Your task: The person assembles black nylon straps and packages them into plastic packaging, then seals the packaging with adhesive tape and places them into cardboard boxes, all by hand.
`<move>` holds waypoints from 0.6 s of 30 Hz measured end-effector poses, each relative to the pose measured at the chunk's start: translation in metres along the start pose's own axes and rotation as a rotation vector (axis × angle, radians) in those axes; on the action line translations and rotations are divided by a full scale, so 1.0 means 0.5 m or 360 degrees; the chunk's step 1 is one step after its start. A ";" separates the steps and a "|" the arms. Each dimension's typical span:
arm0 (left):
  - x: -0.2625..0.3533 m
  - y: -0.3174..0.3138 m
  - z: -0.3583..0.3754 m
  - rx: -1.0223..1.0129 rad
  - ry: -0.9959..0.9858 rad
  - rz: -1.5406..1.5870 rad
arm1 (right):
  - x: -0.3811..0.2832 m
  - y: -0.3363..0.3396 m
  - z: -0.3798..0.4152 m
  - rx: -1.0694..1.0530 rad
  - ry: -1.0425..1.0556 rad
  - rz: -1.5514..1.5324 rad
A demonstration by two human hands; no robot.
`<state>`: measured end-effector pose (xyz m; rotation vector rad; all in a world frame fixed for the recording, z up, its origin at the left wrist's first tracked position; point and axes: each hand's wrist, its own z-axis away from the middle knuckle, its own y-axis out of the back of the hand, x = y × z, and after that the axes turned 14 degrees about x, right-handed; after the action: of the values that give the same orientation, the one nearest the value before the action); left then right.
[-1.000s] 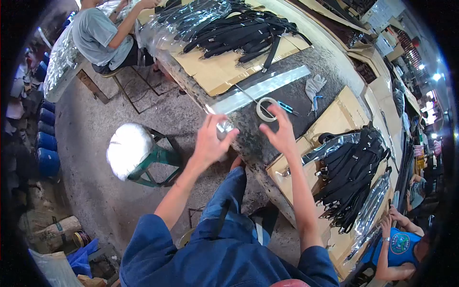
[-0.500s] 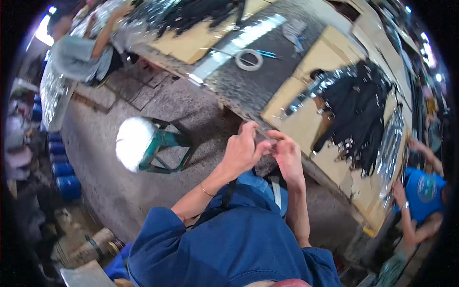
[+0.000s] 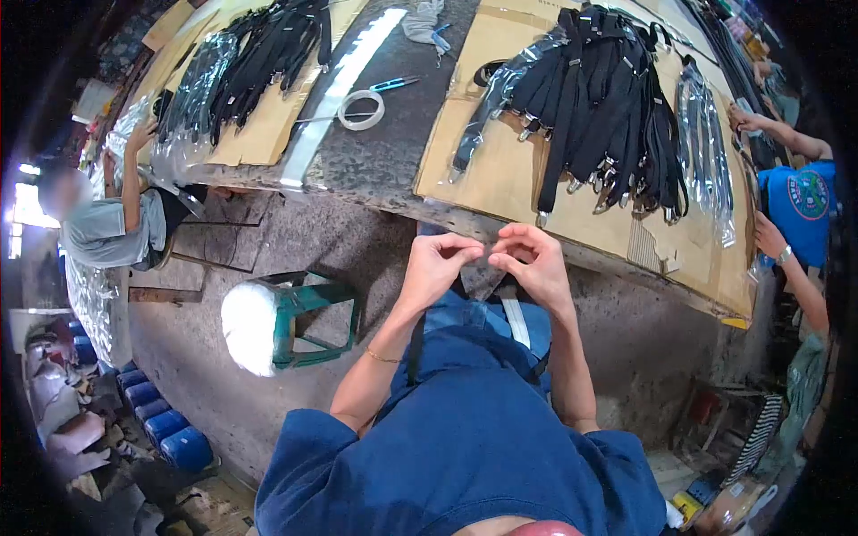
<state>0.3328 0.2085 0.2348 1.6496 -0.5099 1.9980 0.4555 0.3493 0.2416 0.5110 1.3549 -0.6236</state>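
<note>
My left hand (image 3: 441, 268) and my right hand (image 3: 534, 268) are held up close together in front of my waist, just off the near edge of the worktable (image 3: 375, 165). On each, thumb and fingertips come together in a pinch. Whatever lies between the fingertips is too small or too clear to make out. Beyond my right hand, a pile of black suspenders (image 3: 599, 107) with metal clips lies on a cardboard sheet (image 3: 500, 201). Long clear plastic sleeves (image 3: 706, 143) with dark straps inside lie to the pile's right.
A roll of tape (image 3: 360, 111), a blue pen-like tool (image 3: 393, 84) and a grey cloth (image 3: 424, 25) lie on the table. More black suspenders (image 3: 268, 67) are at left. A green stool (image 3: 308, 317) with a white top stands on the floor. Co-workers are at both sides.
My view has turned and steadied, bringing more of the table into sight. My hands have moved slightly apart, with the fingertips now facing each other.
</note>
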 end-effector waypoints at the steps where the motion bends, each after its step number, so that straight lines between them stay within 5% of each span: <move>1: -0.001 -0.007 -0.002 0.0048 0.0021 0.0090 | 0.011 0.006 0.002 -0.0046 0.0058 -0.0061; 4: 0.009 -0.032 0.003 0.0089 0.0045 0.0162 | 0.023 0.006 0.017 -0.0187 0.0148 -0.0027; 11: 0.026 -0.042 0.007 -0.0046 -0.0132 0.0324 | 0.053 0.006 0.031 0.0059 -0.0054 -0.0268; 14: 0.026 -0.036 -0.004 -0.0196 -0.0117 0.0051 | 0.054 0.013 0.029 0.0039 -0.0045 -0.0234; 18: 0.014 -0.044 -0.009 -0.0032 -0.0040 0.0060 | 0.053 0.014 0.029 0.0046 -0.0042 -0.0209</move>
<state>0.3413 0.2296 0.2401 1.6665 -0.5727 1.9944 0.4736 0.3418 0.2175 0.4381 1.3635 -0.7559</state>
